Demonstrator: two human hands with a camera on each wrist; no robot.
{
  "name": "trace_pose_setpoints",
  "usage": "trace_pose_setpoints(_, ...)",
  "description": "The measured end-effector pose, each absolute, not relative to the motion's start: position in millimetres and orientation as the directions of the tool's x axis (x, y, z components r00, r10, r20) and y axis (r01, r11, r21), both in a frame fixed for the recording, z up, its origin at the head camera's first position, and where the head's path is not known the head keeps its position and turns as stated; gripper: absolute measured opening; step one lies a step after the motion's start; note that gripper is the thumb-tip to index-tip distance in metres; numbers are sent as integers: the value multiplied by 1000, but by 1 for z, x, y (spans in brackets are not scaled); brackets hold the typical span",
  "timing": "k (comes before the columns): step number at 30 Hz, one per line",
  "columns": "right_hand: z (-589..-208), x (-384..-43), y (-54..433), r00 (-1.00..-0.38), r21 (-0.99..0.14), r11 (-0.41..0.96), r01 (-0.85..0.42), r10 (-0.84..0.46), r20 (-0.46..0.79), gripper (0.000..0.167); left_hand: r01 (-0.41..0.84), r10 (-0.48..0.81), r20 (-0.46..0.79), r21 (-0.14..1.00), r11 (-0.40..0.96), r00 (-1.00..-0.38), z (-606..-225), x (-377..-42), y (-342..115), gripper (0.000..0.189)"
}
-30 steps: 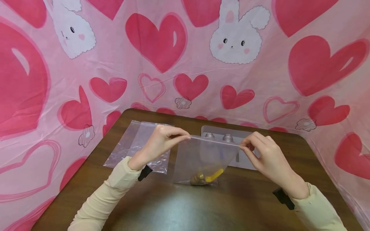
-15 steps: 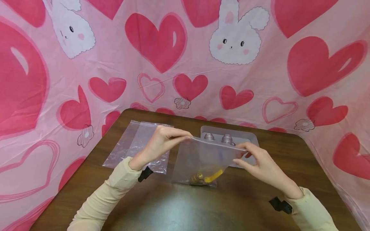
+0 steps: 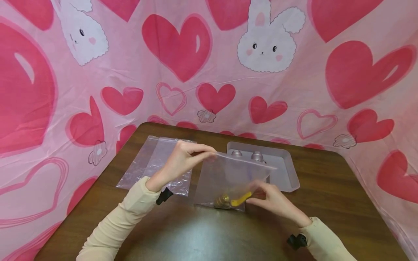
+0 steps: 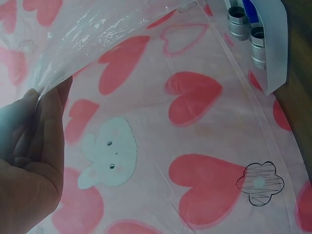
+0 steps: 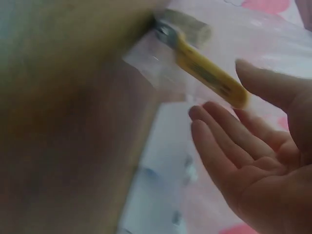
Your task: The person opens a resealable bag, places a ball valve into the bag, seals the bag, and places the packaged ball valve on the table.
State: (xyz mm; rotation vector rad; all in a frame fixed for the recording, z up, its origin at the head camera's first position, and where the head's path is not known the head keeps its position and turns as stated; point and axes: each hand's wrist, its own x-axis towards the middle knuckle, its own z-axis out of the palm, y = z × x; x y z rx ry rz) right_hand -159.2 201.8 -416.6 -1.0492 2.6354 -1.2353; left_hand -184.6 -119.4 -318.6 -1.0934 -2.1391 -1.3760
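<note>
My left hand (image 3: 184,159) pinches the top left corner of a clear zip-lock bag (image 3: 212,174), which hangs upright with its lower edge close over the table. Inside at the bottom lies a brass ball valve (image 3: 222,201) with a yellow lever (image 3: 242,199). In the left wrist view, thumb and fingers of that hand (image 4: 34,156) meet on the plastic. My right hand (image 3: 274,201) is at the bag's lower right side, beside the lever's tip. The right wrist view has its thumb and fingers spread apart around the lever end (image 5: 209,73), with the hand (image 5: 258,156) palm up.
Behind the bag stands a pale plastic tray (image 3: 294,179) with silver metal fittings (image 3: 257,156) in it, partly seen through the plastic. Flat clear bags (image 3: 140,168) lie on the wooden table (image 3: 183,235) at left. A pink heart-patterned cloth (image 3: 183,105) surrounds the table.
My right hand has let go of the bag's top right corner and moved down and left to the yellow lever. The left hand stays at its corner; the bag's right corner now stands free.
</note>
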Motion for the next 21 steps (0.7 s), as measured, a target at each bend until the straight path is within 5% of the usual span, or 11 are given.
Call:
trace_pose_setpoints(7,-436,-165,199,-794,-803,348,-483,-560,235,15,734,391,627,629,256,-674,-317,-185,-120,16)
trace_pose_setpoints(21,-433,-159,198,-827,-905,343,-252,-562,17,25,628,351,533,731,267,-770,-319,-190,-123,11)
